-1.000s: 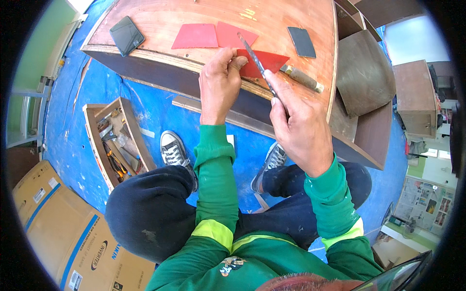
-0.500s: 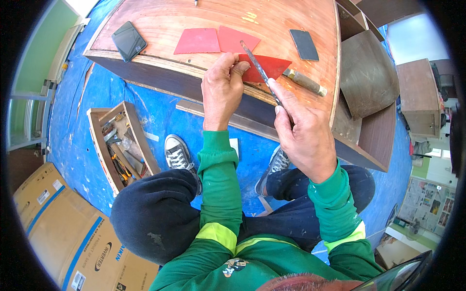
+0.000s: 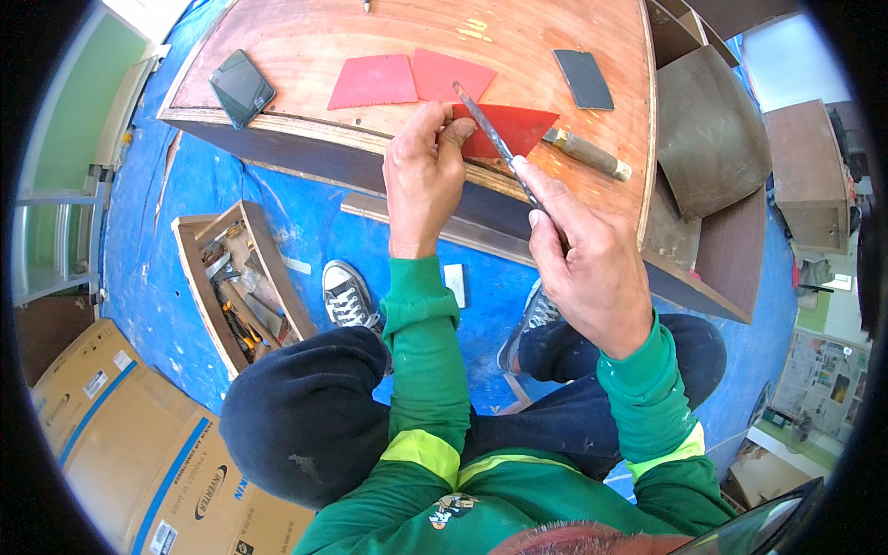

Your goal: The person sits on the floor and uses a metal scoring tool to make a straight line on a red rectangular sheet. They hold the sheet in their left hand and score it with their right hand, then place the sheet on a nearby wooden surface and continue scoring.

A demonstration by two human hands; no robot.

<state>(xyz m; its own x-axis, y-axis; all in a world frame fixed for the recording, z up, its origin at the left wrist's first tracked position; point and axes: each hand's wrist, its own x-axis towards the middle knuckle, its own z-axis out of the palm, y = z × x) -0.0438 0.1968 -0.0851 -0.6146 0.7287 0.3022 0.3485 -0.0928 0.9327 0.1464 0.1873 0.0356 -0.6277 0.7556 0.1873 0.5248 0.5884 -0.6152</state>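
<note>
My left hand (image 3: 427, 176) pinches the left corner of a dark red, stiff-looking sheet (image 3: 518, 129) between thumb and fingers, at the front edge of the wooden worktop (image 3: 305, 55). My right hand (image 3: 587, 259) is closed round a long, narrow, speckled metal blade (image 3: 487, 127). The blade slants across the red sheet, its tip pointing up and left. Behind the sheet lie two lighter red pieces, one on the left (image 3: 375, 81) and one on the right (image 3: 451, 74). A wooden-handled tool (image 3: 592, 154) rests just right of the sheet; its far end is hidden.
A dark phone (image 3: 242, 88) lies at the worktop's left, a dark grey rectangular piece (image 3: 584, 80) at its right. An open wooden toolbox (image 3: 205, 305) stands on the blue floor sheet (image 3: 305, 208). Cardboard boxes (image 3: 139, 435) sit lower left; a curved brown panel (image 3: 712, 134) leans at right.
The view has shifted slightly. Both hands keep their holds, and the blade still lies slanted across the dark red sheet with hardly any visible movement.
</note>
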